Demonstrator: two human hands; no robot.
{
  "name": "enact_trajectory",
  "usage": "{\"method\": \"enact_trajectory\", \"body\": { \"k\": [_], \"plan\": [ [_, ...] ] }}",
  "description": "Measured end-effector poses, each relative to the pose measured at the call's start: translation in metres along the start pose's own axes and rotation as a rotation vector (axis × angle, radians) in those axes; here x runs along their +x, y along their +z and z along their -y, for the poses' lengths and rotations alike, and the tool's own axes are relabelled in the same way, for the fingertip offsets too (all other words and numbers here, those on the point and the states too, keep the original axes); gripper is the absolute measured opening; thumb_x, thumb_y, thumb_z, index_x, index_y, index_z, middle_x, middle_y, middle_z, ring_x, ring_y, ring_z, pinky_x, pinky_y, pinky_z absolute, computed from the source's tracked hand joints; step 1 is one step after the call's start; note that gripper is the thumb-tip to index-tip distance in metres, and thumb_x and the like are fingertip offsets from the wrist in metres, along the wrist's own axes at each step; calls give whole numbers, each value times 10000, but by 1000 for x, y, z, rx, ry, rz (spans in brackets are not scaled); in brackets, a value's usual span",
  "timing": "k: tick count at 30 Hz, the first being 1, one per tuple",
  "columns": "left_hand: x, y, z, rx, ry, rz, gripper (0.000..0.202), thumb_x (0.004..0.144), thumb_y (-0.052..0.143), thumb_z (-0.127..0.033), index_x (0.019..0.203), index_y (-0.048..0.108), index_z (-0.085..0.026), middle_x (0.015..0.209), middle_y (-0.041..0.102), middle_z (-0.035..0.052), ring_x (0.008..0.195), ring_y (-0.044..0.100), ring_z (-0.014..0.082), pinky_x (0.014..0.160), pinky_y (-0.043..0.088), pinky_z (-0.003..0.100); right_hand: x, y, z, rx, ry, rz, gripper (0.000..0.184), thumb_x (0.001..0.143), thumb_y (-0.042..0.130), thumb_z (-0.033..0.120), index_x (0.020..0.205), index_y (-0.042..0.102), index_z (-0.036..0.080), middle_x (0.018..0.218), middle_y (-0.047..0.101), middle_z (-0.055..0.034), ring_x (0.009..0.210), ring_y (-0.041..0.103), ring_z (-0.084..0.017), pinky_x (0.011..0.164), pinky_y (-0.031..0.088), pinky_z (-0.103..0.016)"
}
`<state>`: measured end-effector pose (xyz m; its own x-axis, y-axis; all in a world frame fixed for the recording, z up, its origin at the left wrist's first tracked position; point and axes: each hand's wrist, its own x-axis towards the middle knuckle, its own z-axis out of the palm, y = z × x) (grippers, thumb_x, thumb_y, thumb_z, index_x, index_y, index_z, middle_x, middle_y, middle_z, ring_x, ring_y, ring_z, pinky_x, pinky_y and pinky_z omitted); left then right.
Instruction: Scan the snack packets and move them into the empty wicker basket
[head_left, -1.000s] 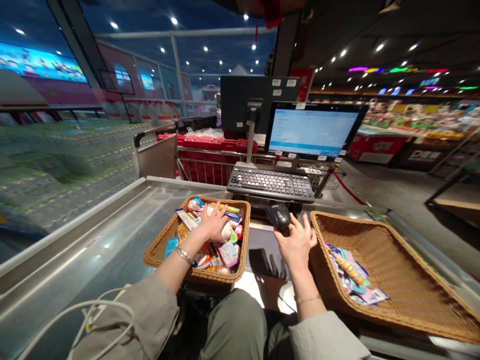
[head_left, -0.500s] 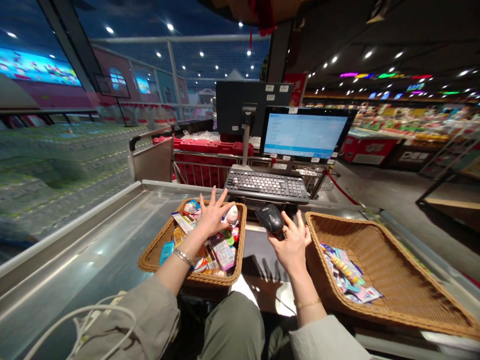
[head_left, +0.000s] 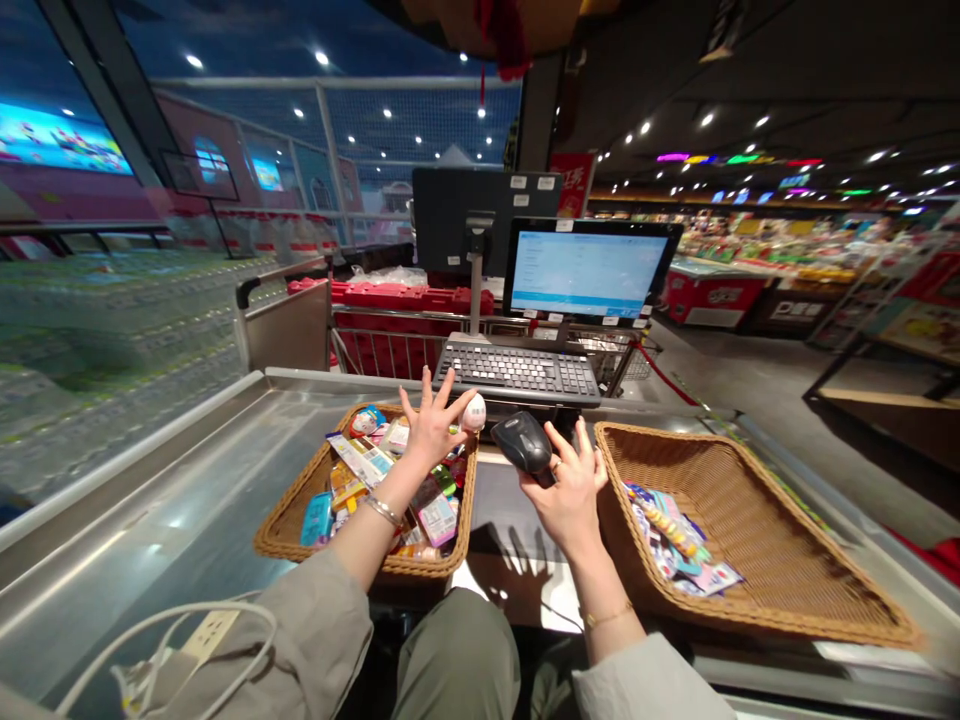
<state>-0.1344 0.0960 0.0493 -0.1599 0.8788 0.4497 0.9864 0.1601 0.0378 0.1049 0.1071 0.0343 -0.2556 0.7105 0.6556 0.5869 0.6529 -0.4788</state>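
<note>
"Where's the thing, relative to your grip?"

"The white egg-shaped capsule (head_left: pixel 473 412) sits right at the thumb side of your left hand (head_left: pixel 431 432), above the rim of the left wicker basket (head_left: pixel 298 475). Your fingers are fanned wide apart. I can't tell whether the thumb is actually pinching it."

"And the other hand?"

"Your right hand (head_left: pixel 571 495) has the black hand scanner (head_left: pixel 523 442) clamped at the thumb side, with the other fingers spread. It looks more like a mouse, but it's too small to be sure."

"Count for me."

"Two hands, two wicker baskets, one keyboard (head_left: pixel 517 372), one lit monitor (head_left: pixel 589 268). The left basket is heaped with small bright packets (head_left: pixel 317 520), too many and too overlapped for you to count. The right wicker basket (head_left: pixel 750 620) holds a smaller pile of flat packets (head_left: pixel 675 535), also uncountable."

"Edges and room?"

"You have the steel counter (head_left: pixel 150 500) to the left of the left basket. Between the baskets runs a narrow strip of counter, with your hands' shadows on it. The keyboard sits just past the far rim, close behind your fingertips. The right basket's woven floor spreads well beyond its pile."
</note>
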Motion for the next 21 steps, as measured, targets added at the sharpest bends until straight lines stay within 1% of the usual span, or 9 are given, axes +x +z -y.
{"method": "enact_trajectory", "body": {
  "k": [4, 8, 13, 21],
  "plan": [
    [4, 5, -4, 1, 5, 0, 721, 818, 645, -430, 1483, 367, -437, 1655, 25, -33, 1496, -155, 384, 1097, -80, 767, 0, -3, 2, 5, -5, 2, 157, 754, 640, 326, 875, 712, 255, 1380, 591, -39, 1468, 236, -346, 1108, 159, -661],
    [6, 7, -8, 2, 0, -15, 739, 810, 653, -420, 1486, 355, -447, 1655, 46, -34, 1497, -147, 385, 1099, -86, 759, 0, -4, 3, 6, -20, -1, 156, 758, 645, 332, 873, 716, 252, 1375, 595, -43, 1465, 239, -355, 1109, 161, -659],
    [7, 6, -10, -12, 19, -25, 761, 804, 661, -430, 1492, 335, -456, 1655, 88, -30, 1501, -146, 373, 1104, -84, 753, -1, -4, 3, 11, -23, -7, 152, 752, 657, 320, 878, 714, 256, 1373, 597, -33, 1470, 236, -345, 1116, 152, -655],
    [6, 3, -13, -5, 19, -2, 738, 835, 626, -439, 1504, 314, -446, 1658, 46, -33, 1497, -148, 389, 1102, -78, 762, -1, -5, 4, 12, -28, -15, 126, 752, 659, 306, 852, 709, 249, 1366, 603, -32, 1472, 237, -338, 1117, 154, -652]
  ]
}}
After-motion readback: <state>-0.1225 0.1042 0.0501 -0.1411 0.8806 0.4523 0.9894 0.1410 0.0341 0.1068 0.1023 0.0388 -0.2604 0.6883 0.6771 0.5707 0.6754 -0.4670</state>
